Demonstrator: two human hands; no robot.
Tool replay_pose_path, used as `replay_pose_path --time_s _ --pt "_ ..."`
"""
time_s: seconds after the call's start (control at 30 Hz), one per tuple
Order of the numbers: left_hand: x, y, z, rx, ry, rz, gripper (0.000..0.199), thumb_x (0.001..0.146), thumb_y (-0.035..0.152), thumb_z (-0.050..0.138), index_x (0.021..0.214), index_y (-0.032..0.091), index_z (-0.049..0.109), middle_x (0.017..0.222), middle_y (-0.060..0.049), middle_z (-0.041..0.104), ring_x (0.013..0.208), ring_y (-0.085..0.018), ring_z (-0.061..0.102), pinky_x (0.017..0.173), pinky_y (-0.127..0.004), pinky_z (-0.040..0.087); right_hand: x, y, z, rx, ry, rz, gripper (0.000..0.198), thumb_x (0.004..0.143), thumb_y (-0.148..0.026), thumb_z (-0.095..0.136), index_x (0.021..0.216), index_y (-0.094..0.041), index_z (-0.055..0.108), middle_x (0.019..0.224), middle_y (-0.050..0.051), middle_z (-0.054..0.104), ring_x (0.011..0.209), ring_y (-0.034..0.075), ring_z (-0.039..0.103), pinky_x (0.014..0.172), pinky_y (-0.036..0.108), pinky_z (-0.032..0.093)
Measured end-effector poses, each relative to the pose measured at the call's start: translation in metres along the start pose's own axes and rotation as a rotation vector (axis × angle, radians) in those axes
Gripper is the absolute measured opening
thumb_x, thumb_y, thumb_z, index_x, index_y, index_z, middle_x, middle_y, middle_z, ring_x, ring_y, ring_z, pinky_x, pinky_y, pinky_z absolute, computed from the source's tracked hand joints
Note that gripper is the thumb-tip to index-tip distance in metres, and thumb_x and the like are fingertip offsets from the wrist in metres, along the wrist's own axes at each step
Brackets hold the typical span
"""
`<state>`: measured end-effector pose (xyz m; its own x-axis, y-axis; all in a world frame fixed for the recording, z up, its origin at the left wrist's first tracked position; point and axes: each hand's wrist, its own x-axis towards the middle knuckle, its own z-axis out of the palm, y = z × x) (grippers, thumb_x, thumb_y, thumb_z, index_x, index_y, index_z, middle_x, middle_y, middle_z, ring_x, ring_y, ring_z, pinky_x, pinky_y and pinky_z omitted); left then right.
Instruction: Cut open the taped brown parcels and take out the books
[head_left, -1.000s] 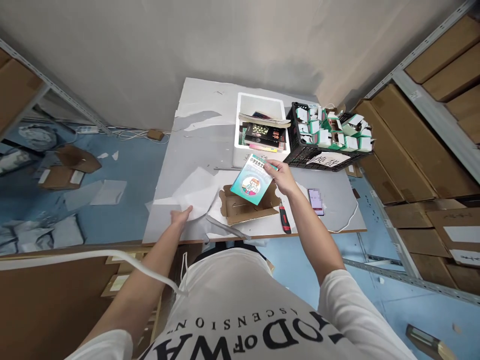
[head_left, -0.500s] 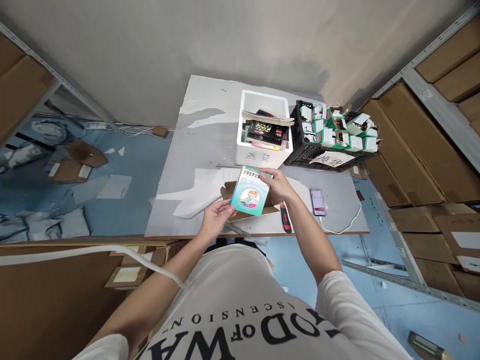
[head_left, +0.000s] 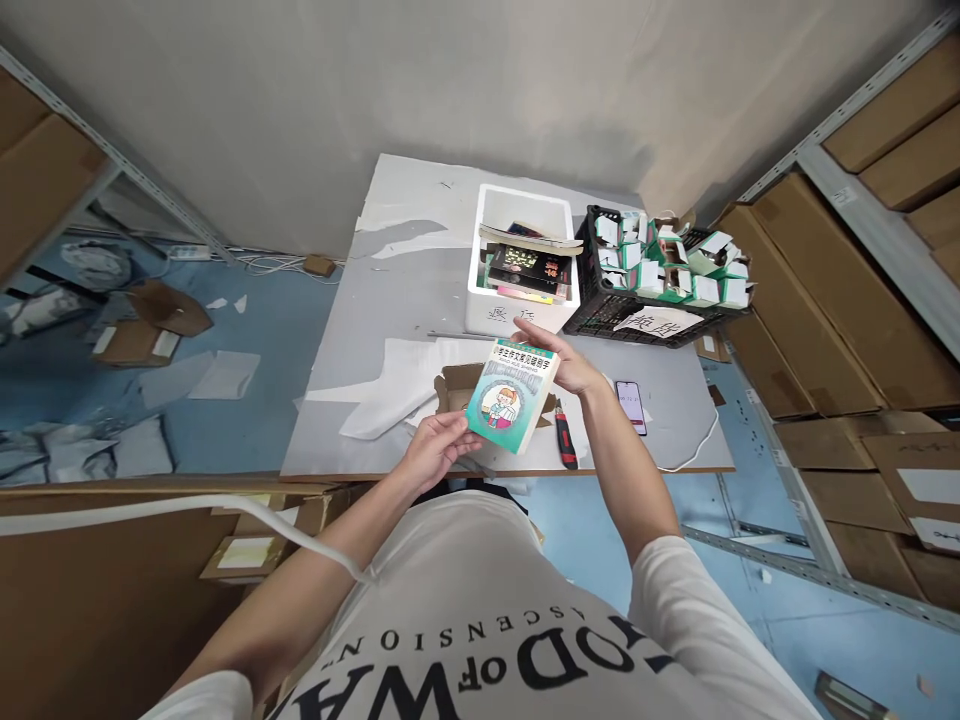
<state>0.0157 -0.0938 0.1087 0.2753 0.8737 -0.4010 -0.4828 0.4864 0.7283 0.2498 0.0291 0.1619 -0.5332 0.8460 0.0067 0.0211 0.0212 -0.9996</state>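
Observation:
A small teal and white book with Chinese characters and a cartoon child on its cover is tilted over the table. My left hand pinches its lower left corner, thumb on the cover. At the upper right corner is my right hand, fingers stretched out and not closed on the book; whether some support it from behind is hidden. Beneath the book lies an opened cardboard box, partly covered. A red and black utility knife lies just right of it.
Behind the book stands a white foam box holding several books. Beside it is a black crate packed with green and white cartons. A phone with a white cable lies right. White paper lies left. Shelves of cartons flank the right side.
The book has moved slightly right and toward me and turned, so its side edge shows. My right hand has loosened from its top corner, fingers now extended. The left hand keeps its hold.

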Motion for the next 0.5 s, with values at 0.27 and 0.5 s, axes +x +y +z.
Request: replay_pose_path --time_s 0.27,0.5 --pt "0.003 -0.009 0.009 0.087 -0.060 -0.094 0.036 0.069 0.041 0.075 0.096 0.017 0.071 0.096 -0.012 0.073 0.092 -0.026 0.069 0.085 -0.041 0.054 0.010 -0.017 -0.006 -0.119 -0.212 0.082 0.040 0.071 -0.043 0.073 0.103 -0.019 0.068 0.104 0.006 0.069 0.090 0.018 0.063 0.078 0.034 0.052" --pt "-0.001 -0.012 0.007 0.039 -0.028 0.069 0.048 0.065 0.029 0.077 0.110 0.019 0.066 0.101 -0.008 0.073 0.096 -0.025 0.068 0.089 -0.041 0.052 0.013 0.002 -0.001 -0.050 -0.031 0.212 0.038 0.075 -0.042 0.070 0.102 -0.017 0.072 0.085 0.003 0.072 0.069 0.013 0.061 0.059 0.024 0.049"
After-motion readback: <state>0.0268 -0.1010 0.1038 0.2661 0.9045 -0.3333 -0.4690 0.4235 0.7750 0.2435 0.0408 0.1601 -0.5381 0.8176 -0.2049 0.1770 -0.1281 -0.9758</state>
